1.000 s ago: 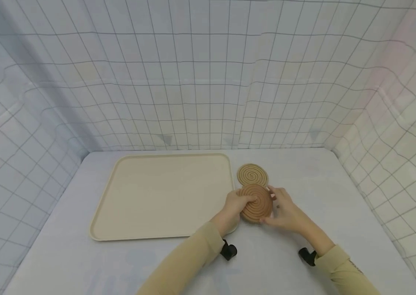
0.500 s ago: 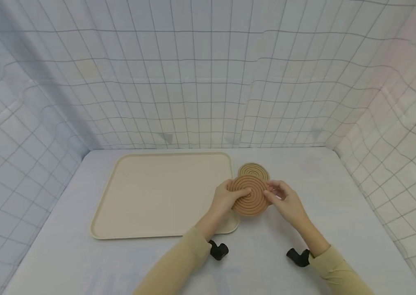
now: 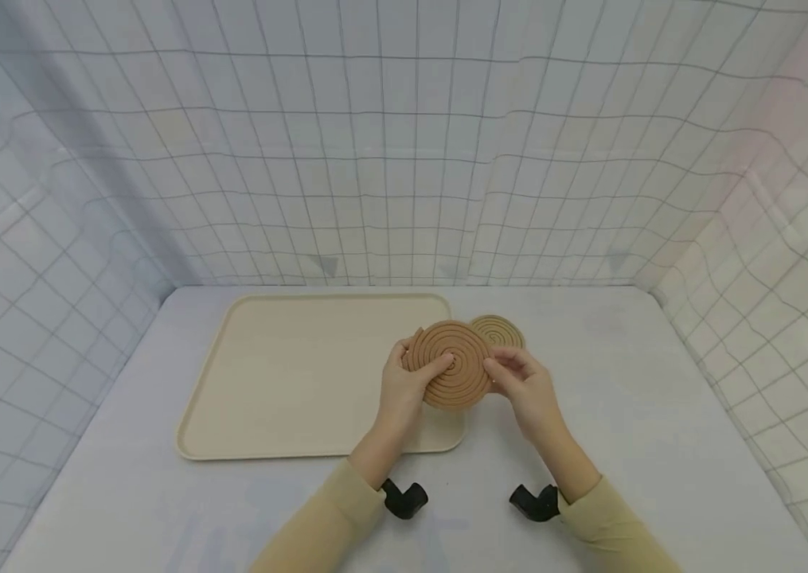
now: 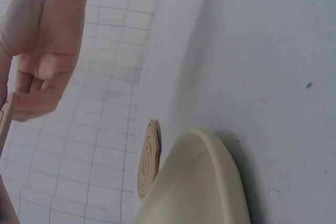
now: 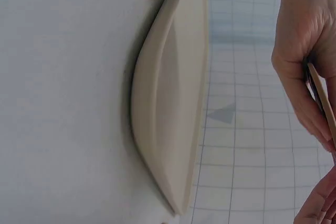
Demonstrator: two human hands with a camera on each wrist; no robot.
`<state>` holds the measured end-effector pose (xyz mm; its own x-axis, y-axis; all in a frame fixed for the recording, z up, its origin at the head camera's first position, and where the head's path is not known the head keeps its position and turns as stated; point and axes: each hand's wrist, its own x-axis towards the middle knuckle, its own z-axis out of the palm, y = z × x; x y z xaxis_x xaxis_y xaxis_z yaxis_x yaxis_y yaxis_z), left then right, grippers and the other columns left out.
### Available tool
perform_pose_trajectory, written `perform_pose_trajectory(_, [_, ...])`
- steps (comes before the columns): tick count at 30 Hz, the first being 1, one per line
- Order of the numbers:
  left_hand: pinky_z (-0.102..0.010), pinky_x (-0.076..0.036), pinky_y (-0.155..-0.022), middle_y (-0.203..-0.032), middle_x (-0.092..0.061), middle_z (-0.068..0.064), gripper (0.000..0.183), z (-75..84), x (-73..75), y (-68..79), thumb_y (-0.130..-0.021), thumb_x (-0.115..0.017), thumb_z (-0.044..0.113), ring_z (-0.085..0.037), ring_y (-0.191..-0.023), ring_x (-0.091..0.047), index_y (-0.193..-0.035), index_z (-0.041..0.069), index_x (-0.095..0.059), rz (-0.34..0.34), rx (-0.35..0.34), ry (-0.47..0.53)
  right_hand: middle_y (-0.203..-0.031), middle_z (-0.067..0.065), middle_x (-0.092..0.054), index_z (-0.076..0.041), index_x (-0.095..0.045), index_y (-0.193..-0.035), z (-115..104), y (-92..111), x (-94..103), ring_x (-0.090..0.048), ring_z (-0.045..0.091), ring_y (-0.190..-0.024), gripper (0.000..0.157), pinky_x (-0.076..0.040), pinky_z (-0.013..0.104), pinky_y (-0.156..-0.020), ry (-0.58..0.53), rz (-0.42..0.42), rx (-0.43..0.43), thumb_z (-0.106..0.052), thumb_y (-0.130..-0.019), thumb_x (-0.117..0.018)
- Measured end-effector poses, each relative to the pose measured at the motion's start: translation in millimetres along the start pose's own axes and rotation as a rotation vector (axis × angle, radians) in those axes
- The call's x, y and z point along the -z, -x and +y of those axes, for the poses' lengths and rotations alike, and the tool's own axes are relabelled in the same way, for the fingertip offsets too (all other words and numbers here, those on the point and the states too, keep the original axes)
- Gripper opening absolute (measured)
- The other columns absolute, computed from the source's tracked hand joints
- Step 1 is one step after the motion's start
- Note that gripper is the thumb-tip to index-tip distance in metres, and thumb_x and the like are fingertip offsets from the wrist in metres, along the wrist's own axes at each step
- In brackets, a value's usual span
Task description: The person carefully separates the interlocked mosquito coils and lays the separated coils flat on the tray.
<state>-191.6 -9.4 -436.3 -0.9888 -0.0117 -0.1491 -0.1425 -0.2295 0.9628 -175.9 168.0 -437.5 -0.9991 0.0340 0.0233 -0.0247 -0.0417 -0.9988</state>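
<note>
A round brown disc with a spiral pattern [image 3: 462,382] is held up between both hands, overlapping the tray's right edge in the head view. My left hand [image 3: 400,392] grips it from the left, thumb pressed across its face near the centre and fingers behind. At its right edge, my right hand [image 3: 528,394] pinches the rim between thumb and fingers. The right wrist view shows the disc [image 5: 324,100] edge-on in the left hand. Behind it, a second, paler spiral disc [image 3: 507,330] lies flat on the table, partly covered in the head view.
A large cream tray [image 3: 289,374] with a raised rim takes up the left and middle of the white table [image 3: 626,382]. White grid-patterned curtains [image 3: 411,183] enclose the back and sides. A black wrist camera [image 3: 405,500] hangs under each wrist.
Both hands have raised the brown disc and carried it left toward the tray. The right hand's grip has gone from fingers spread around the rim to a pinch. The pale disc stays put.
</note>
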Motion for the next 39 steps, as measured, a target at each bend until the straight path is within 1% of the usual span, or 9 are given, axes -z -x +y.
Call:
perform_pose_trajectory(4, [-0.028, -0.051, -0.1, -0.145, -0.05, -0.008, 0.065, 2.8, 2.7, 3.7, -0.083, -0.079, 0.011, -0.025, -0.131, -0.054, -0.14, 0.015, -0.047, 0.025, -0.017, 0.238, -0.092, -0.008, -0.064, 0.0, -0.056, -0.112, -1.1, 1.9, -23.2, -0.065, 0.006, -0.081, 0.017, -0.058, 0.024, -0.074, -0.067, 0.037, 0.018, -0.002, -0.096, -0.06])
perform_pose_trajectory(7, [-0.029, -0.051, -0.1, -0.144, -0.053, -0.006, 0.063, 5.0, 3.6, 6.3, -0.085, -0.076, 0.006, -0.023, -0.13, -0.055, -0.141, 0.021, -0.051, 0.04, -0.075, 0.333, -0.092, -0.007, -0.062, -0.002, -0.056, -0.109, 0.9, 3.4, -38.8, -0.065, 0.006, -0.08, 0.014, -0.058, 0.023, -0.074, -0.12, 0.055, 0.029, -0.002, -0.096, -0.061])
perform_pose_trajectory(9, [-0.029, -0.051, -0.1, -0.143, -0.054, -0.001, 0.062, 6.5, 4.6, 8.0, -0.084, -0.077, 0.006, -0.019, -0.129, -0.055, -0.139, 0.027, -0.055, 0.062, -0.11, 0.348, -0.092, -0.005, -0.061, -0.003, -0.056, -0.108, 2.7, 4.5, -47.3, -0.064, 0.007, -0.079, 0.013, -0.059, 0.024, -0.074, -0.155, 0.063, 0.04, -0.001, -0.096, -0.06])
perform_pose_trajectory(12, [-0.029, -0.051, -0.099, -0.138, -0.059, 0.001, 0.058, 8.2, 6.1, 10.3, -0.083, -0.079, 0.009, -0.018, -0.126, -0.058, -0.134, 0.029, -0.06, 0.093, -0.157, 0.317, -0.09, -0.003, -0.062, -0.001, -0.056, -0.106, 5.5, 6.1, -54.5, -0.065, 0.008, -0.078, 0.013, -0.06, 0.027, -0.072, -0.184, 0.076, 0.051, 0.0, -0.094, -0.062])
perform_pose_trajectory(15, [-0.028, -0.051, -0.099, -0.134, -0.062, 0.004, 0.055, 8.5, 9.5, 12.1, -0.082, -0.081, 0.014, -0.016, -0.124, -0.059, -0.13, 0.031, -0.063, 0.108, -0.19, 0.239, -0.089, 0.0, -0.06, 0.002, -0.055, -0.106, 6.5, 7.5, -57.5, -0.064, 0.008, -0.077, 0.015, -0.06, 0.028, -0.072, -0.178, 0.082, 0.049, 0.0, -0.093, -0.063])
perform_pose_trajectory(21, [-0.025, -0.05, -0.1, -0.131, -0.064, 0.009, 0.054, 9.4, 15.1, 19.1, -0.08, -0.083, 0.025, -0.012, -0.122, -0.06, -0.129, 0.033, -0.063, 0.103, -0.25, 0.086, -0.088, 0.001, -0.058, 0.004, -0.053, -0.104, 5.8, 11.7, -57.0, -0.063, 0.008, -0.076, 0.017, -0.06, 0.027, -0.072, -0.151, 0.075, 0.058, 0.001, -0.092, -0.064])
perform_pose_trajectory(27, [-0.025, -0.052, -0.096, -0.127, -0.067, 0.008, 0.052, 10.7, 20.4, 24.9, -0.08, -0.083, 0.028, -0.013, -0.116, -0.063, -0.128, 0.029, -0.064, 0.079, -0.302, -0.011, -0.089, 0.0, -0.056, 0.002, -0.053, -0.101, 4.3, 16.3, -53.6, -0.062, 0.007, -0.08, 0.02, -0.058, 0.022, -0.071, -0.107, 0.059, 0.162, 0.007, -0.087, -0.067])
perform_pose_trajectory(32, [-0.027, -0.054, -0.094, -0.125, -0.068, 0.007, 0.048, 10.2, 26.1, 25.7, -0.08, -0.083, 0.022, -0.014, -0.112, -0.065, -0.125, 0.025, -0.066, 0.058, -0.336, -0.03, -0.09, -0.002, -0.059, 0.009, -0.055, -0.102, 2.3, 17.7, -53.5, -0.061, 0.006, -0.085, 0.023, -0.057, 0.019, -0.074, -0.109, 0.084, 0.252, 0.012, -0.083, -0.068])
perform_pose_trajectory(39, [-0.027, -0.056, -0.088, -0.122, -0.07, 0.003, 0.041, 15.2, 32.7, 28.4, -0.081, -0.081, 0.013, -0.016, -0.105, -0.068, -0.12, 0.016, -0.067, 0.007, -0.42, -0.054, -0.088, -0.007, -0.059, 0.011, -0.059, -0.099, -0.9, 18.9, -55.2, -0.059, 0.003, -0.083, 0.024, -0.053, 0.014, -0.075, 0.009, 0.153, 0.351, 0.01, -0.08, -0.073])
